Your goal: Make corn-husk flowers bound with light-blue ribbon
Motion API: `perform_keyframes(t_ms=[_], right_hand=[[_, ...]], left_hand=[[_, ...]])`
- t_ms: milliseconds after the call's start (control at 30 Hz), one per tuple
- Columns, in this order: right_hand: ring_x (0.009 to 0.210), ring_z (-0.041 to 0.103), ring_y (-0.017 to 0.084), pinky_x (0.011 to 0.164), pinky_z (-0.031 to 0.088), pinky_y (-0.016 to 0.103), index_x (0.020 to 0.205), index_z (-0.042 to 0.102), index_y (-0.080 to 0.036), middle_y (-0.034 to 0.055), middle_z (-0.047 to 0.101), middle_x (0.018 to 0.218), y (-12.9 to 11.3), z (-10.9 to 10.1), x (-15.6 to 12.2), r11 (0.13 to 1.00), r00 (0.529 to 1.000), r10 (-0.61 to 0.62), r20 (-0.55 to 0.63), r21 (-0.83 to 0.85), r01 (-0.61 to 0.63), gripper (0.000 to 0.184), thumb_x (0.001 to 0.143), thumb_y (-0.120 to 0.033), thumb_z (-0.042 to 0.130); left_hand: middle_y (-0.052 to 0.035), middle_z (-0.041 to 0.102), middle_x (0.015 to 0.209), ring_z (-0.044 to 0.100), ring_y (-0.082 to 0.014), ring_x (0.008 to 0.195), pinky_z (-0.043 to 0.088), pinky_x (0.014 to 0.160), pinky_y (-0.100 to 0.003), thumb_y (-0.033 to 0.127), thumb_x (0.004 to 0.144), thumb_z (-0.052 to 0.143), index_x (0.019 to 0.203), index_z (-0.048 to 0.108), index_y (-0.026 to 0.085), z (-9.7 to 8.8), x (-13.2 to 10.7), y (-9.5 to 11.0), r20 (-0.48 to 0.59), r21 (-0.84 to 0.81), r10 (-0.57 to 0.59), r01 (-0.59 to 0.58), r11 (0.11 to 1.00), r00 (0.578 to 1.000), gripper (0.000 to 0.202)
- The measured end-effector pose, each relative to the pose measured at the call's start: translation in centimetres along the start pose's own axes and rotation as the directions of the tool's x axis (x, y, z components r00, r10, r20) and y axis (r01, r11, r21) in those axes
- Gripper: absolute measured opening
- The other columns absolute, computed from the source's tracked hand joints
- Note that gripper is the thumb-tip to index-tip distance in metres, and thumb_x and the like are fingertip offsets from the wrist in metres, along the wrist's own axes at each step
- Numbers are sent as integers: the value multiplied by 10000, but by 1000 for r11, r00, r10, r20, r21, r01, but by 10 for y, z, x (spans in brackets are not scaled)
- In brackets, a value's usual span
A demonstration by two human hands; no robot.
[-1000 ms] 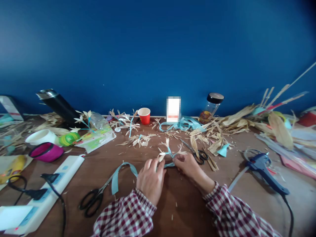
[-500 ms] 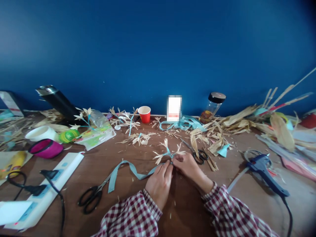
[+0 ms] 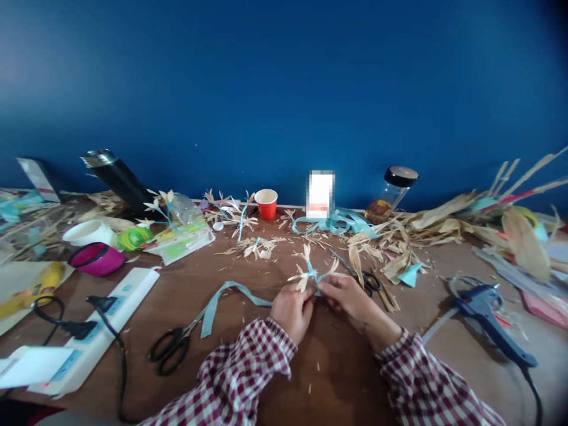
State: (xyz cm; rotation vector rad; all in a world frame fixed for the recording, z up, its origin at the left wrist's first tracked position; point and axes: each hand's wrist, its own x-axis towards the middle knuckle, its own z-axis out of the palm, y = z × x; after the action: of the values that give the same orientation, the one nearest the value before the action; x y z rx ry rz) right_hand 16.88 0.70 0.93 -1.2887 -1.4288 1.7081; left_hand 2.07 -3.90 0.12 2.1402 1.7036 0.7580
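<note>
In the middle of the table, a small corn-husk flower sprig (image 3: 306, 269) with pale petals and a stem wrapped in light blue stands between my hands. My right hand (image 3: 348, 299) pinches the sprig's stem low down. My left hand (image 3: 293, 310) is curled just left of it, closed on a light blue ribbon (image 3: 237, 290) whose free end trails left across the table. The fingertips of both hands nearly meet, and the exact grip on the ribbon is partly hidden. Black-handled scissors (image 3: 171, 349) lie left of my left hand, close to the ribbon's end.
Right of my hands are a second pair of scissors (image 3: 371, 283) and a blue glue gun (image 3: 492, 319) with its cord. A power strip (image 3: 106, 331) lies at the left. Along the wall stand a red paper cup (image 3: 266, 208), a lidded jar (image 3: 393, 192) and a leaning black bottle (image 3: 122, 183), among husk scraps.
My left hand has turned and curled its fingers more, slipping slightly lower beside the stem. The right hand keeps its pinch. The whole view has shifted a little.
</note>
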Motion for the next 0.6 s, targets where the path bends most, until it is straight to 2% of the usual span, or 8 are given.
perform_keyframes(t_ms=[100, 167, 300, 433, 600], right_hand=[[367, 301, 34, 362, 205, 165, 600, 468, -169, -78, 403, 439, -2, -2, -2, 996, 999, 27, 18, 87, -29, 285, 686, -386, 633], [369, 283, 27, 361, 181, 162, 604, 461, -166, -80, 403, 443, -2, -4, -2, 991, 999, 32, 42, 132, -37, 308, 693, -403, 635], [379, 267, 24, 363, 151, 163, 600, 448, -163, -80, 396, 446, -2, -6, -2, 985, 998, 47, 49, 163, -54, 342, 704, -434, 628], [392, 276, 28, 368, 165, 168, 587, 441, -162, -78, 392, 455, -2, -5, -2, 989, 997, 45, 65, 136, -53, 352, 717, -433, 623], [395, 270, 25, 370, 162, 168, 597, 462, -154, -78, 382, 472, -2, -4, -2, 990, 992, 57, 114, 123, -71, 334, 747, -415, 605]], left_hand=[[-81, 662, 872, 588, -219, 883, 458, 811, -329, 105, 729, 527, 753, 675, 163, -1, 7, -1, -47, -163, 5, -13, 986, 999, 161], [-60, 665, 807, 600, -192, 815, 467, 783, -297, 91, 706, 530, 733, 670, 159, -2, 11, -1, -27, -285, -14, 5, 959, 1000, 157], [-6, 579, 570, 556, -145, 585, 480, 600, -246, 165, 726, 532, 635, 630, 156, -2, 17, -3, 108, -495, -108, 147, 856, 988, 134], [3, 519, 568, 509, -120, 516, 474, 489, -228, 310, 767, 516, 603, 598, 151, -3, 19, -6, 271, -652, -183, 320, 687, 945, 242], [22, 483, 553, 455, -85, 463, 429, 428, -198, 335, 701, 595, 585, 582, 139, -6, 20, -13, 409, -712, -195, 445, 543, 892, 229]])
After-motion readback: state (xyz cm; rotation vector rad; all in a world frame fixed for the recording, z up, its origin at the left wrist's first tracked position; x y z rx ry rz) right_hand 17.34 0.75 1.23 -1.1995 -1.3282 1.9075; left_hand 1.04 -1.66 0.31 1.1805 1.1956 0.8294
